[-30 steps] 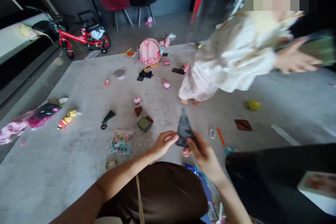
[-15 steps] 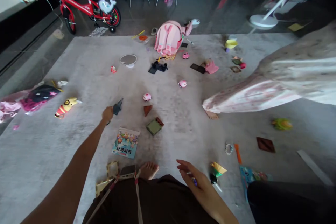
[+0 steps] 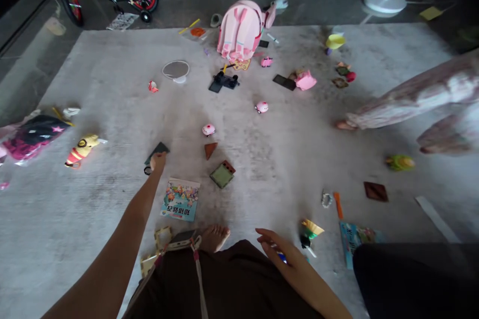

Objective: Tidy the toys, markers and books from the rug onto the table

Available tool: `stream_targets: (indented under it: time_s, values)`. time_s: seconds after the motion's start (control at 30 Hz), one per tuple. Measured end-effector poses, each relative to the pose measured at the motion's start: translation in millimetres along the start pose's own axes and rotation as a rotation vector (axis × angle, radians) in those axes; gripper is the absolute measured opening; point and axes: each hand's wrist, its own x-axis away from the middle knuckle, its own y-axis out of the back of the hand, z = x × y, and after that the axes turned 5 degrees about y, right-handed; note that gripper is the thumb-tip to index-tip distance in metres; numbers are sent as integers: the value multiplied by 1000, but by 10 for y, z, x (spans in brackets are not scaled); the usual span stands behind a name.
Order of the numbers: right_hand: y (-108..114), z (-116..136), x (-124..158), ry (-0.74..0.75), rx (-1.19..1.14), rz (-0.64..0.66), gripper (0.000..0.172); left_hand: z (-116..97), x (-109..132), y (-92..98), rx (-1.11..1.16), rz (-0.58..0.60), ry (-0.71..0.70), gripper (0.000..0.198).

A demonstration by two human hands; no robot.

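Grey rug [image 3: 93,84] w/ toys strewn. Left hand [image 3: 158,161], arm stretched fwd, touches dark triangle [image 3: 158,149], which lies flat just beyond picture book [image 3: 180,200]; grip unclear. Right hand [image 3: 280,254] over lap, fingers loose, half-spread, blue bit [image 3: 282,258] under them.

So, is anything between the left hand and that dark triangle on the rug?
Nothing visible. The left hand is at the triangle's near edge and seems to touch it. A black ring lies just left of the hand, and a booklet lies right of the forearm. Neither is between them.
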Motion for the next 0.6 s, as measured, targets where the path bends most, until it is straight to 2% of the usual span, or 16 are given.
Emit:
stream_targets:
  time_s: [0.13, 0.27, 0.37, 0.43, 0.5, 0.6]
  values:
    - [-24, -22, 23, -2, -3, 21, 49, 166, -159, 184, -235, 7, -54, 54]
    - [-22, 9, 62, 46, -6, 6, 42, 210, -211, 325, -411, 83, -141, 27]
    - [-40, 29, 95, 88, -61, -91, 40, 167, -52, 261, -476, 125, -296, 23]
    - [-56, 9, 86, 115, -136, -169, 44, 73, 176, 140, -458, 171, -515, 30]
    - [-63, -50, 38, 147, -209, -241, 56, -92, 552, 15, -352, 230, -883, 40]
    - [-84, -171, -66, 91, -375, -335, 80, -419, 1433, -78, -210, 319, -1375, 43]
